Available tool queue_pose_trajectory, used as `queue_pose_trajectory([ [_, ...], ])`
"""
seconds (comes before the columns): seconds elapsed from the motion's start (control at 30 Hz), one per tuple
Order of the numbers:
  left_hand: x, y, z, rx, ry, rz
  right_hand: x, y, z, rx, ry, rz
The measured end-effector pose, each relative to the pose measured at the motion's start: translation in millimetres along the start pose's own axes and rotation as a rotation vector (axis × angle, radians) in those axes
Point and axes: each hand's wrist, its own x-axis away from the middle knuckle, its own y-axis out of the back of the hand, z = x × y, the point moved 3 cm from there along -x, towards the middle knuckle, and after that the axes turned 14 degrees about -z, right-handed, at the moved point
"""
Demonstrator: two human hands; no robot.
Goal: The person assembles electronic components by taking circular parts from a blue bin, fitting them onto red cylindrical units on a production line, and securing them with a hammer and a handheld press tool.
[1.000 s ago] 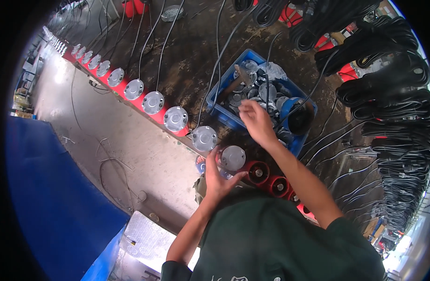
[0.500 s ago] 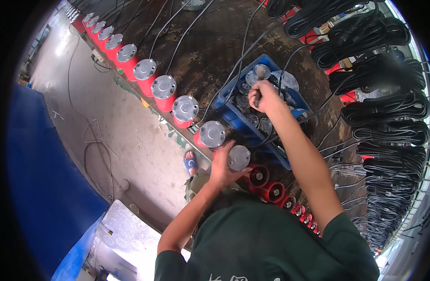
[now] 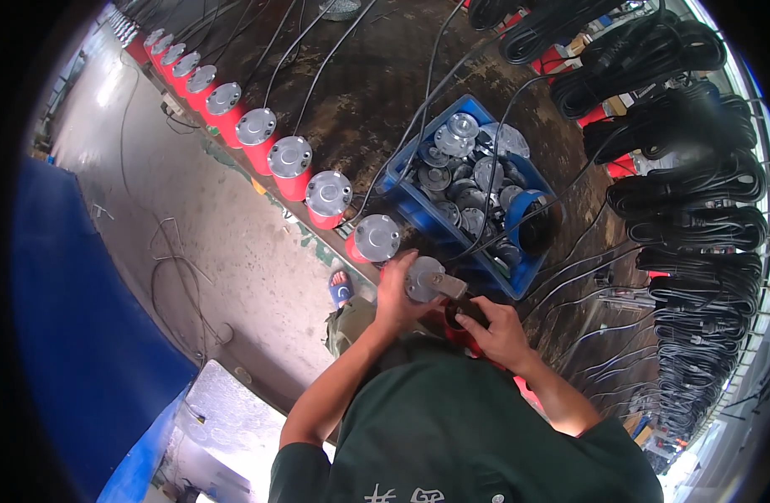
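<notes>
My right hand [image 3: 496,329] is back from the blue plastic crate of grey metal caps [image 3: 418,214], where it was reaching half a second ago, and now sits just in front of me, low beside the crate's near corner. Its fingers curl around the dark open top of a red cylindrical housing [image 3: 467,317]; I cannot tell how tightly they grip, since my knuckles hide the rim.

My left hand [image 3: 399,292] has kept its place. It is closed on a round grey metal cap with a raised hub [image 3: 422,277], thumb and fingers wrapping the edge nearest me, and holds it just short of the crate's near wall, touching or almost touching my right fingertips. A short greyish piece juts from the cap toward my right hand; I cannot make out what it is.

So I judge the fetching is over and both hands have come together over the open housing, with the cap ready to go on.

The cap is a flat disc, so its axis runs through the hub. That face points up toward me and tilts slightly away, toward the crate, not yet square with the housing's mouth.

Left of the crate, a row of red housings already capped in silver [image 3: 328,194] runs off along the tabletop [image 3: 377,92], each trailing a black cable.
</notes>
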Motion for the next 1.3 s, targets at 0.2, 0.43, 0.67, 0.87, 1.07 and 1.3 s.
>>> queue_pose_trajectory([
  [0.2,1.4,-1.0,1.6,0.010,0.038,-0.019,2.8,-14.5,-6.8,0.005,0.021,-0.054],
  [0.43,-0.2,1.5,0.6,0.001,0.054,0.001,2.2,-30.9,-15.2,0.228,0.062,-0.050],
  [0.67,0.6,0.9,0.6,-0.003,0.049,-0.008,6.1,-20.4,-5.7,0.123,0.021,-0.050],
  [0.87,4.7,3.2,2.5,-0.038,0.025,-0.044,1.4,-12.1,9.1,-0.029,-0.041,0.005],
  [1.07,1.7,2.1,5.1,-0.023,0.030,-0.031,-8.5,-12.3,3.4,0.021,-0.136,0.102],
  [1.3,1.7,-2.8,2.3,0.004,-0.006,-0.060,3.1,-26.7,-9.1,0.026,0.008,-0.138],
])
